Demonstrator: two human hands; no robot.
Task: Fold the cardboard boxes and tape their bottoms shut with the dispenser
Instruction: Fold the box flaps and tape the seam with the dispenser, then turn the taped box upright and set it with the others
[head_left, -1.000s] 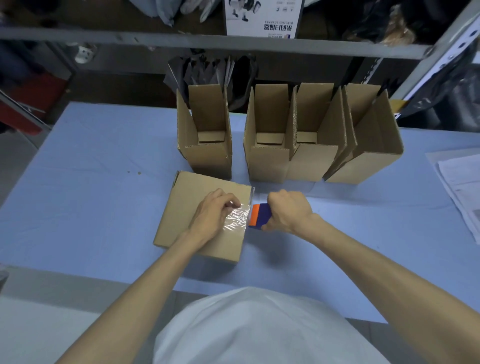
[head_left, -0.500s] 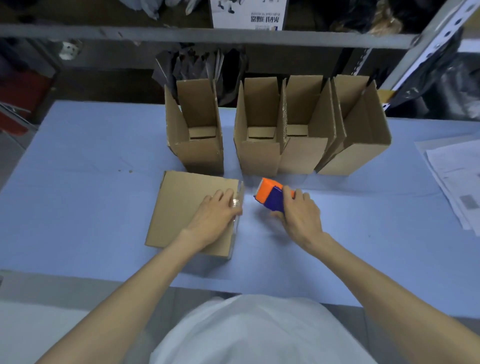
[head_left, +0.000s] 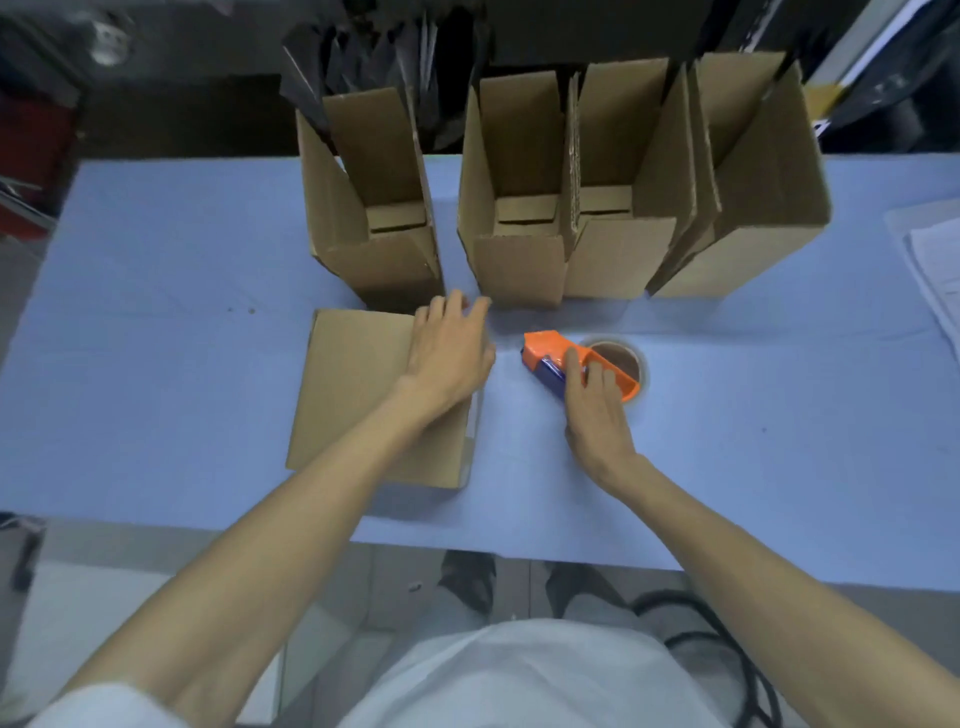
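A closed cardboard box (head_left: 358, 395) lies flat-side up on the blue table (head_left: 156, 338), with clear tape along its right edge. My left hand (head_left: 449, 348) rests flat on its far right corner, fingers spread and reaching past the edge. Just to the right, the orange and blue tape dispenser (head_left: 543, 347) lies on the table with its tape roll (head_left: 623, 361) showing. My right hand (head_left: 592, 410) lies over the dispenser, thumb and fingers on its body.
Several folded boxes stand upright with open tops in a row behind: one at the left (head_left: 374, 260), a touching pair (head_left: 519, 270), and one leaning at the right (head_left: 753, 208). Papers (head_left: 935, 270) lie at the right edge. Dark bags (head_left: 374, 52) stand behind the table.
My right hand pulled the dispenser off the box and laid it on the table to the right. My left hand slid from the taped edge up to the box's far corner.
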